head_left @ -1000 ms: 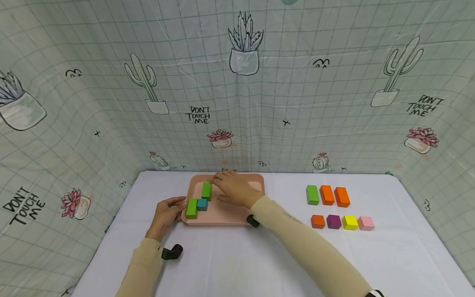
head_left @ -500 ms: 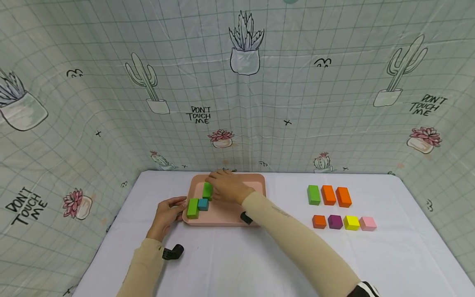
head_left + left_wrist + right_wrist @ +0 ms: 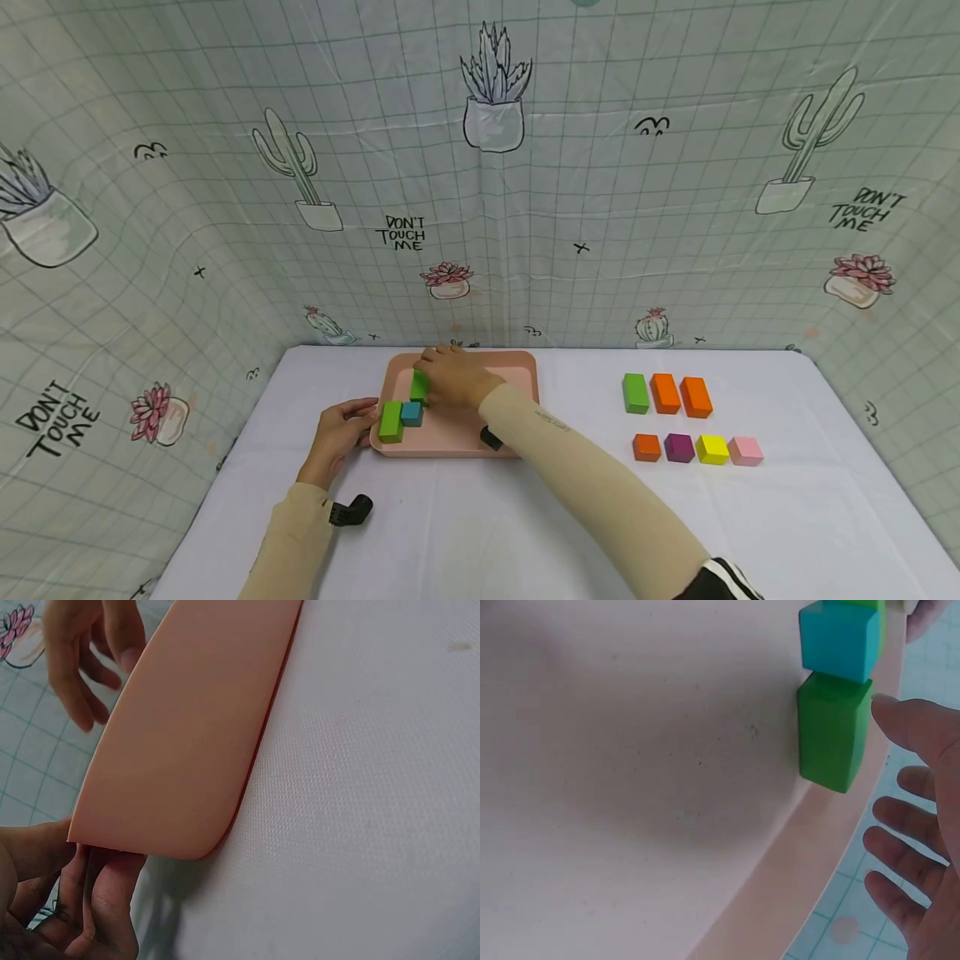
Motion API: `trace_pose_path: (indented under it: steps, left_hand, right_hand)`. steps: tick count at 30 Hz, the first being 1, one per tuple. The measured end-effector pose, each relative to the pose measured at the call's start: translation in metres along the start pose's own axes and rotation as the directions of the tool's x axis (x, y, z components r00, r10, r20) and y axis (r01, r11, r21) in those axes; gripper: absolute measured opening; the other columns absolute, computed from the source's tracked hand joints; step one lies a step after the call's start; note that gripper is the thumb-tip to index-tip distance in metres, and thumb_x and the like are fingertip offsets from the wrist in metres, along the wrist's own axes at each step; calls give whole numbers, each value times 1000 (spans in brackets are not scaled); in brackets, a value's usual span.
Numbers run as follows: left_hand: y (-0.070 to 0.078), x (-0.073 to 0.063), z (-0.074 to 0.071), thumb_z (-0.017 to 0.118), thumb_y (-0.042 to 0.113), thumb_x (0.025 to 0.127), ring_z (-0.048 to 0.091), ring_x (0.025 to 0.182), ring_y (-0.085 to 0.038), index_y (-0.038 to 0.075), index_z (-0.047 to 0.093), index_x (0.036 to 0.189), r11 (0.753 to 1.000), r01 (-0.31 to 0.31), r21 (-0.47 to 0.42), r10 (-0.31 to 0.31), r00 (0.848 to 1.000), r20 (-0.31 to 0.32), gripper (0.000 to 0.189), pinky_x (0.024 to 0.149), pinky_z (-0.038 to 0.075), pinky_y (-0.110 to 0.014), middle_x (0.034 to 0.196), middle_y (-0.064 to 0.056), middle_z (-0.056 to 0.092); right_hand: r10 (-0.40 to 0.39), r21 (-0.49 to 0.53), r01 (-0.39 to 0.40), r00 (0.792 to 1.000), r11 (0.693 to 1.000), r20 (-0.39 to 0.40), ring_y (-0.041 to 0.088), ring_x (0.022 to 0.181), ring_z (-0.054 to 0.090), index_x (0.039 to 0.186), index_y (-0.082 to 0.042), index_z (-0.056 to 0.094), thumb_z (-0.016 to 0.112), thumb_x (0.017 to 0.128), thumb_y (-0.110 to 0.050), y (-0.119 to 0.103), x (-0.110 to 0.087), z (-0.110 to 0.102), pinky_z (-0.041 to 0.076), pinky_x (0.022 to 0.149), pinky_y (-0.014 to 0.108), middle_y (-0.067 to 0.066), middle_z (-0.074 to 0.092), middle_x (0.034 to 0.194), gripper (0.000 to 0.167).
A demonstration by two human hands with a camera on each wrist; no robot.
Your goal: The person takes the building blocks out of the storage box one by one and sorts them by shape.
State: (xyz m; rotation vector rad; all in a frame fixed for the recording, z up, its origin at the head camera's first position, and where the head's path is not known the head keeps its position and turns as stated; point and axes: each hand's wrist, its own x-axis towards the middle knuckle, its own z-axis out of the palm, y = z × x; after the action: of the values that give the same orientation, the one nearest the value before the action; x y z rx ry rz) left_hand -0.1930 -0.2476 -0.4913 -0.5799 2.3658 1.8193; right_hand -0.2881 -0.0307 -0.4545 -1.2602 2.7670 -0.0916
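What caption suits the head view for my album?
Left hand holds a pink tray, right hand beside its farther green block.

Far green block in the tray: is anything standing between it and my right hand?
Nothing visible stands between the far green block and your right hand; the thumb is right beside it. The blue cube is at its near end, out of the way.

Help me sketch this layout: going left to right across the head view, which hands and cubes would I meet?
Beige-sleeved left hand, teal-blue cube, beige-sleeved right hand, orange cube, purple cube, yellow cube, pink cube.
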Motion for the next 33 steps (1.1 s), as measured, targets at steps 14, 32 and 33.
trace_pose_path:
  steps: [14,32,33]
  left_hand:
    - [0,3,-1,65,7,105,61,84,-8,-5,64,140,1000,9,2,-9,1000,-5,36,65,55,-21,122,-15,65]
    - [-3,2,0,64,7,106,60,85,-10,-4,64,139,1000,2,16,-2,1000,-6,35,65,54,-21,125,-17,65]
    - [-3,2,-1,64,7,106,60,85,-10,-4,64,139,1000,1,18,-1,1000,-8,35,64,53,-21,125,-17,65]
  right_hand:
    - [-13,50,9,997,999,72,29,152,40,160,-17,47,68,106,-33,0,9,-1,30,126,48,6,47,162,61]
    - [-19,7,19,999,1000,30,24,145,49,151,-19,60,69,105,-34,0,12,15,36,123,41,4,55,153,48]
    - [-20,13,20,999,1000,25,24,145,49,150,-19,60,69,105,-32,1,12,15,36,123,41,4,55,152,47]
